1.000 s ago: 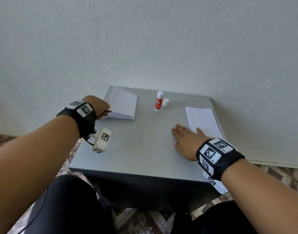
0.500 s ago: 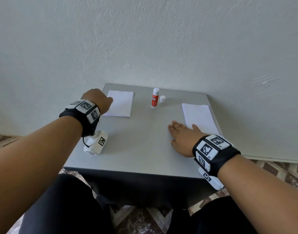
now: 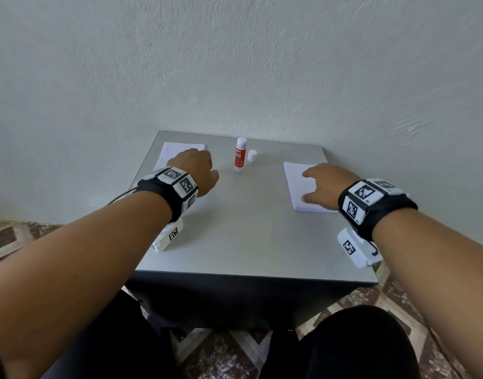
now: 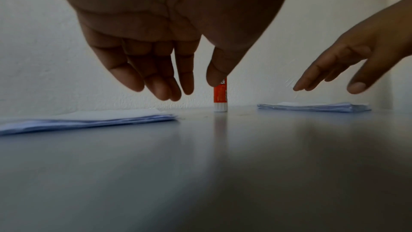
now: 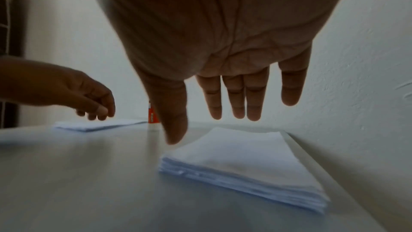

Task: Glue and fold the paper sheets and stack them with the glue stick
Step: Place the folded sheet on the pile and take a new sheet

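A red and white glue stick (image 3: 239, 154) stands upright at the back middle of the grey table (image 3: 246, 228), uncapped, its white cap (image 3: 252, 155) beside it. A stack of folded white sheets (image 3: 180, 150) lies at the back left, partly under my left hand (image 3: 196, 170). That hand hovers above the table with loosely bent fingers (image 4: 160, 77) and holds nothing. A second paper stack (image 3: 297, 184) lies on the right. My right hand (image 3: 321, 184) hovers over it, fingers (image 5: 236, 98) straight and spread, apart from the paper (image 5: 243, 158).
A pale wall rises directly behind the table. The table's right edge (image 5: 312, 154) runs close beside the right stack. Patterned floor tiles (image 3: 19, 236) and my dark-clad knees show below the front edge.
My left hand let the folded sheet down on the left stack and lifted off toward the middle. My right hand rose from the tabletop and moved right, over the right stack.
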